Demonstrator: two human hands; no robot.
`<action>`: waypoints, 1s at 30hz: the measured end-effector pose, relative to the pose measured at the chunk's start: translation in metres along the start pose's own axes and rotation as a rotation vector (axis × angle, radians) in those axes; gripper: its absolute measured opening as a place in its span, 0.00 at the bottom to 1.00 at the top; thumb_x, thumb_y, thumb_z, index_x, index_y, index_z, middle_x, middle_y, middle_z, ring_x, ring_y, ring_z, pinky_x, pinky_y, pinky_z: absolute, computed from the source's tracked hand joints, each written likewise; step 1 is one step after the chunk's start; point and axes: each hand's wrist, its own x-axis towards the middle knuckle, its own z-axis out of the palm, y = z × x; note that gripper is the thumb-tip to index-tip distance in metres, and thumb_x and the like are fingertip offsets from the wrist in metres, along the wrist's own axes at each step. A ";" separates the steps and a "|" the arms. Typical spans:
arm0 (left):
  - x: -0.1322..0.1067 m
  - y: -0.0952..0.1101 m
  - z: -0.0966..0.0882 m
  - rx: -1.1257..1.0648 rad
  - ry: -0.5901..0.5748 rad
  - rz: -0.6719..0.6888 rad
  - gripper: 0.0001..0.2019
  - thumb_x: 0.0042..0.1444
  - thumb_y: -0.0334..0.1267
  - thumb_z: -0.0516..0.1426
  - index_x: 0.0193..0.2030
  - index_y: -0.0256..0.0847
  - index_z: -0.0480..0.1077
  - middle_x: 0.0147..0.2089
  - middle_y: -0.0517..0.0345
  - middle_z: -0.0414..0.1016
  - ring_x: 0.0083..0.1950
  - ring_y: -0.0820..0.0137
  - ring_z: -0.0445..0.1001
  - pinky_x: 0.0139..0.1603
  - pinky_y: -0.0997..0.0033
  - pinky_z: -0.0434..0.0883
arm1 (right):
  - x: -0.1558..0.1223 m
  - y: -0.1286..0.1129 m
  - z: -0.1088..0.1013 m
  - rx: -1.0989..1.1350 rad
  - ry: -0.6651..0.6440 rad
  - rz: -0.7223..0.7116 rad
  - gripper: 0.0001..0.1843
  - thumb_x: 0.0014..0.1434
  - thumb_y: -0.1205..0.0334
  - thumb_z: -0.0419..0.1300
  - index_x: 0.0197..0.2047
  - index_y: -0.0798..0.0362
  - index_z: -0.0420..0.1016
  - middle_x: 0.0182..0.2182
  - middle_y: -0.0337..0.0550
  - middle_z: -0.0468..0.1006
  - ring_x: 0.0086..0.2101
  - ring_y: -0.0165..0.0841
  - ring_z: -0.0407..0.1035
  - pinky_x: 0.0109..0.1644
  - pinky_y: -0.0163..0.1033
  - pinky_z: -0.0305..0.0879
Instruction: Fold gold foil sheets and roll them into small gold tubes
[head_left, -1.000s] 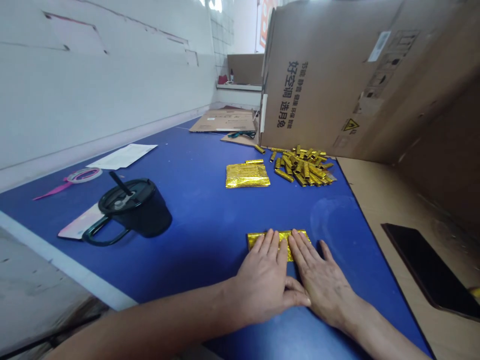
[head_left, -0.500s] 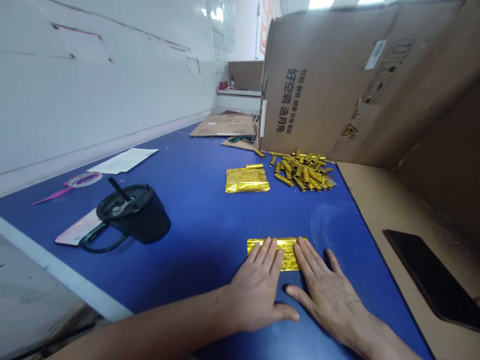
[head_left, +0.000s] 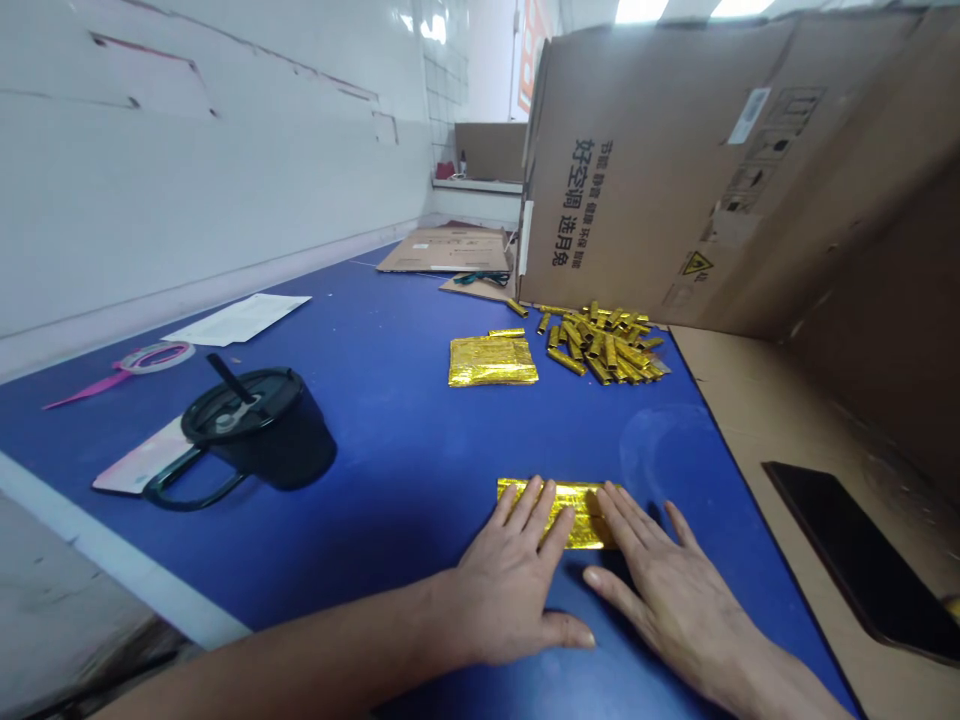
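A creased sheet of gold foil (head_left: 583, 512) lies flat on the blue table (head_left: 390, 420), close to me. My left hand (head_left: 517, 570) rests on its left part, fingers stretched out and spread a little, thumb pointing right. On the right end of the sheet lie the fingertips of my right hand (head_left: 667, 580), with thumb and little finger held apart. Both hands cover parts of the foil. Beyond them sits a stack of gold foil sheets (head_left: 493, 362), a single small roll (head_left: 507, 333) at its far edge. Farther right is a heap of small gold foil rolls (head_left: 604, 345).
To the left stands a dark lidded mug (head_left: 262, 430) with a straw. Behind it are a pink-and-white ring-shaped item (head_left: 157, 358) and white paper (head_left: 238, 318). A large cardboard box (head_left: 660, 180) rises at the back right. A black phone-like slab (head_left: 855, 555) lies on cardboard at right.
My right hand has shifted slightly to the right along the foil, and the left hand's fingers have spread a little. More of the sheet shows between the hands.
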 end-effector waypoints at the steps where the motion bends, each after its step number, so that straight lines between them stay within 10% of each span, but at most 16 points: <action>1: 0.000 0.000 0.000 0.001 0.002 0.001 0.45 0.47 0.67 0.38 0.63 0.32 0.40 0.65 0.39 0.34 0.64 0.53 0.29 0.60 0.49 0.39 | 0.002 -0.001 -0.002 0.005 0.003 -0.009 0.38 0.56 0.40 0.39 0.61 0.59 0.50 0.58 0.53 0.52 0.57 0.44 0.49 0.55 0.61 0.49; 30: 0.000 0.002 0.005 0.012 0.048 -0.003 0.46 0.47 0.67 0.39 0.63 0.31 0.40 0.65 0.37 0.33 0.64 0.53 0.29 0.60 0.50 0.38 | 0.002 0.000 0.016 0.019 0.034 -0.142 0.39 0.56 0.40 0.42 0.62 0.58 0.45 0.61 0.55 0.47 0.59 0.45 0.43 0.56 0.59 0.46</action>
